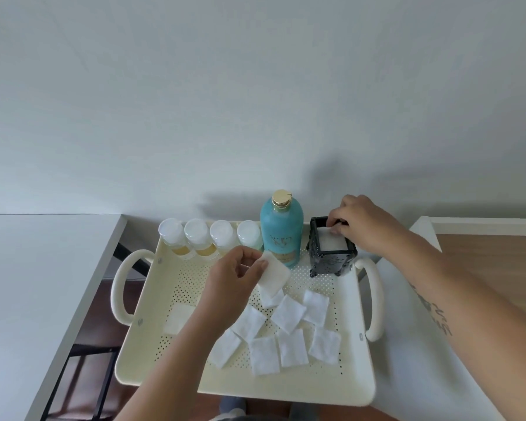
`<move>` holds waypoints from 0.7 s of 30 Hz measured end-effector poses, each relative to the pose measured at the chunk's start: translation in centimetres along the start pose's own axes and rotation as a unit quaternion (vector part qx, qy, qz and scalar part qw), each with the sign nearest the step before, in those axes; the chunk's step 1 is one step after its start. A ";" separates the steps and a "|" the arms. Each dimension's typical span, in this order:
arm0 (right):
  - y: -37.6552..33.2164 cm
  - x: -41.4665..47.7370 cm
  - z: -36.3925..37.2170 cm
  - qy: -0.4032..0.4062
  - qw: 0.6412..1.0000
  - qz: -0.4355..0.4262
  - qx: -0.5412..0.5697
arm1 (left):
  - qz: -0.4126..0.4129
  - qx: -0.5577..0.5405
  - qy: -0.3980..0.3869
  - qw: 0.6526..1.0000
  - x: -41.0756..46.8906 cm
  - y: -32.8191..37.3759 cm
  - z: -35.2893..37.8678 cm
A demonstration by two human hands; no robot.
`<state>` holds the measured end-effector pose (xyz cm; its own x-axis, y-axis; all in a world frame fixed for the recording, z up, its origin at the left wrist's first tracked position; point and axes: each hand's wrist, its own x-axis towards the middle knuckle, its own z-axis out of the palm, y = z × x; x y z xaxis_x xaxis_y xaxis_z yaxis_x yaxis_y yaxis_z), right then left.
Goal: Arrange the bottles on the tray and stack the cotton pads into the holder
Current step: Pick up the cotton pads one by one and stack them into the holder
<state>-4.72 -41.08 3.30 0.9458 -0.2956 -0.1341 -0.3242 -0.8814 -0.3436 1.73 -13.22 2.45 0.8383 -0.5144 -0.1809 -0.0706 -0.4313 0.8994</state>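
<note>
**Nine loose cotton pads [288, 312], one in each hand**

Read the cream tray [286, 387] as a clock face, with 6 o'clock at the edge closest to the person. Eight of the loose white squares lie from the centre toward 5 o'clock. They are flat on the perforated floor, several overlapping or touching at the corners. The ninth lies alone near 8 o'clock, partly hidden behind the left forearm.

Just past the centre, the left hand [234, 275] hovers above the tray. Its thumb and curled fingers are closed on one corner of the held pad [276, 275]. That pad hangs tilted over the farthest pad of the cluster. The tray's looped handles stick out at 9 and 3 o'clock.

At 2 o'clock, inside the far right corner, the black holder [331, 262] stands upright with white pads filling it to the rim. The right hand [362, 223] reaches over it from 3 o'clock. Its thumb and bent fingertips are pressed together on the far edge of the top pad [331, 243], which lies at the holder's mouth.

Just beside the holder, at 1 o'clock, stands the teal bottle [281, 232] with a gold cap. From there to 10 o'clock, four small clear bottles [208, 235] with white caps line the far edge side by side. The two at the 10 o'clock end hold yellowish liquid.

Behind the tray rises a plain pale wall [255, 101].
</note>
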 end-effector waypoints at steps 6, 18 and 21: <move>-0.5 -3.5 1.0 0.156 0.988 -0.008 -0.002 | 0.002 0.003 -0.010 1.000 0.3 0.1 0.8; -1.7 -4.9 3.7 0.000 0.998 0.042 -0.038 | 0.020 -0.013 -0.049 0.999 1.4 1.2 2.8; -2.1 -5.5 2.8 0.084 0.996 0.025 0.003 | 0.030 -0.018 -0.052 0.998 1.7 1.7 3.3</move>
<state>-9.32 -36.55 2.18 0.9179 -0.3968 0.0055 -0.3704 -0.8618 -0.3464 1.20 -17.29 2.33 0.7724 -0.6134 -0.1649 -0.0983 -0.3720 0.9230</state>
